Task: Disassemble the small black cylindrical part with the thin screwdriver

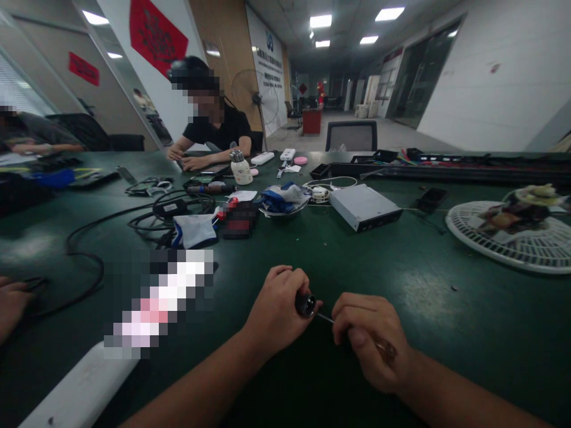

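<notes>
My left hand (276,312) grips a black-handled screwdriver (306,304) in front of me, above the dark green table (428,285). Its thin metal shaft runs right, and its far end disappears into my right hand (370,342). My right fingers curl around a small brownish part (386,351), most of which they hide. The two hands are close together, and neither seems to touch the table.
A white fan grille (499,249) lies at the right, and a grey metal box (363,208) sits ahead. Black cables (84,261), gloves and tools are spread across the table. A co-worker (214,131) sits opposite, and another person's hand (11,303) rests at the left edge.
</notes>
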### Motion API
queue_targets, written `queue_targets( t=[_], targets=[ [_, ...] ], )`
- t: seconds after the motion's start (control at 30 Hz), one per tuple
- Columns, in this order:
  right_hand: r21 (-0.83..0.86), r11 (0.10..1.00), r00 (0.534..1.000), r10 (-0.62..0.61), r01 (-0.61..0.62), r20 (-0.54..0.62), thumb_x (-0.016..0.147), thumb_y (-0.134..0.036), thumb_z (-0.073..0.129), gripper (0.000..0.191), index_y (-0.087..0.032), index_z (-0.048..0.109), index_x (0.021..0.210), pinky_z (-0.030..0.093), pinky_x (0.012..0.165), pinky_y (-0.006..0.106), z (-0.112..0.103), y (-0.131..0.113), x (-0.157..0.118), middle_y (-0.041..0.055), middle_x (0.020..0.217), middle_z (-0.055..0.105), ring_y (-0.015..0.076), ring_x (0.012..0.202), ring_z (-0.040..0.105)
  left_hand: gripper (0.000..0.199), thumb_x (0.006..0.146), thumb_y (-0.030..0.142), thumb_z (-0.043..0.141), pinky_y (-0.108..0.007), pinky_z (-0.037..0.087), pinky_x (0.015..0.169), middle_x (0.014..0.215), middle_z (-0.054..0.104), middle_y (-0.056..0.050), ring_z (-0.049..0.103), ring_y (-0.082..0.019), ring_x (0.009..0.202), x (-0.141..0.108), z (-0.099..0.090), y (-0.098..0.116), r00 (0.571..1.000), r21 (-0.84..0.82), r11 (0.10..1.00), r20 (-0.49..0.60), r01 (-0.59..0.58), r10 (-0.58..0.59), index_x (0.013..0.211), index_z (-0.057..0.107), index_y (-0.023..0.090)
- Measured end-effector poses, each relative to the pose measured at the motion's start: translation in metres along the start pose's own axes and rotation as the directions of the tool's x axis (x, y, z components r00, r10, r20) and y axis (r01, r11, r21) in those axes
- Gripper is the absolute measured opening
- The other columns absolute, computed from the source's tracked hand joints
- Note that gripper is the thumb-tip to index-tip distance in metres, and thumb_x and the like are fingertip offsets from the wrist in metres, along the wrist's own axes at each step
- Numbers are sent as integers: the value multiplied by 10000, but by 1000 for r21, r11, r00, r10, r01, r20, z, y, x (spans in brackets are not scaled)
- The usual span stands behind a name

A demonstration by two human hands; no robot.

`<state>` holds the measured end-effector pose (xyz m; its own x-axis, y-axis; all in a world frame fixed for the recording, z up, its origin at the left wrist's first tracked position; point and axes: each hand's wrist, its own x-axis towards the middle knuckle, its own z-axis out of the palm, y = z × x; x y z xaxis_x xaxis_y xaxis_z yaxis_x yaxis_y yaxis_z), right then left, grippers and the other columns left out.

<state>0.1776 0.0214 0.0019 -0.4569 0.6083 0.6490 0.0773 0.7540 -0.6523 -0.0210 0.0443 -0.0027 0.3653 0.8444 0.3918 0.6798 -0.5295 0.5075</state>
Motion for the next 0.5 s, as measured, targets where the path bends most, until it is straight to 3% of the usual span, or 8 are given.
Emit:
queue_targets(
  t=[0.13,0.33,0.5],
  targets=[
    [-15,1000,995,19,-21,-95,1034,-360,335,428,-177,605,757,412,589,303,-1,-2,1,40,683,563,162,623,547,334,767,196,699,-457,421,960,745,580,42,555,-167,726,0,1,0,1000,9,1000,-1,-11,11,760,367,231],
    [13,1000,999,-19,18,43,1021,-388,359,413,-178,599,758,423,596,296,-1,0,2,39,689,577,160,642,565,325,776,197,698,-436,430,933,735,572,47,552,-164,720,0,-1,2,1000,-8,1000,14,-23,23,766,375,229],
    [-35,999,996,33,-36,-81,987,-220,394,329,-166,601,737,415,582,289,-2,1,0,37,674,566,151,626,557,276,780,261,737,-358,466,768,826,623,5,592,-202,817,-1,-1,1,999,-16,999,14,51,-51,849,472,223]
  ],
)
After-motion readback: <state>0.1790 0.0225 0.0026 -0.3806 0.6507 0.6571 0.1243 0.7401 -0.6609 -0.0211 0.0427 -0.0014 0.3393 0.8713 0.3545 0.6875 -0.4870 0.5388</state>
